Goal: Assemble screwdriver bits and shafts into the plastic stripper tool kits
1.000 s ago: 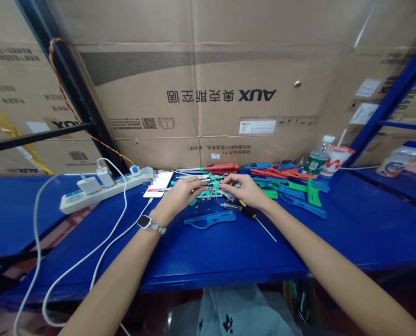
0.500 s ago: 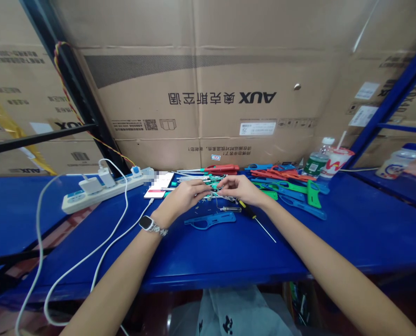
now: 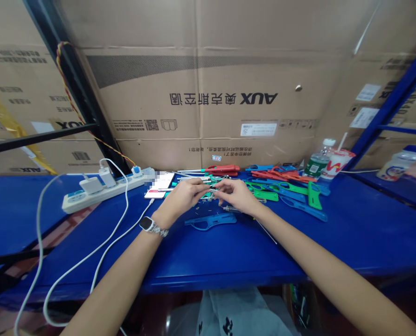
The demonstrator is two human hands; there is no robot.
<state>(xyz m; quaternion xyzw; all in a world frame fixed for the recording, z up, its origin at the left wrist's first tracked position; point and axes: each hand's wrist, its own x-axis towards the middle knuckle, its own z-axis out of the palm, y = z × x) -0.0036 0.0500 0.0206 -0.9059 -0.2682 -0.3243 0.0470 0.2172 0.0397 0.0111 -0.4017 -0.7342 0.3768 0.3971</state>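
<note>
Over the middle of the blue table, my left hand (image 3: pixel 184 197), with a watch on its wrist, pinches a tiny part at its fingertips. Facing it, my right hand (image 3: pixel 240 196) is closed in a pinch, its fingertips meeting at the same spot. What they hold is too small to name. Just below lies a blue plastic lighter casing half (image 3: pixel 211 221). A screwdriver's metal shaft (image 3: pixel 266 232) shows under my right wrist, its handle mostly hidden. Behind my hands are metal lighter tubes (image 3: pixel 190 178) with green ends and a red lighter (image 3: pixel 225 168).
Green casing parts (image 3: pixel 266 193) and blue ones (image 3: pixel 304 209) lie to the right, near red pieces (image 3: pixel 285 175). A water bottle (image 3: pixel 318 161) and a cup (image 3: pixel 337 163) stand behind. At left are a power strip (image 3: pixel 99 191) and white cables. Cardboard (image 3: pixel 194 107) walls the back.
My right hand has shifted slightly left and down, with its fingers curled more, and now covers the screwdriver's yellow and black handle. My left hand stays almost in place.
</note>
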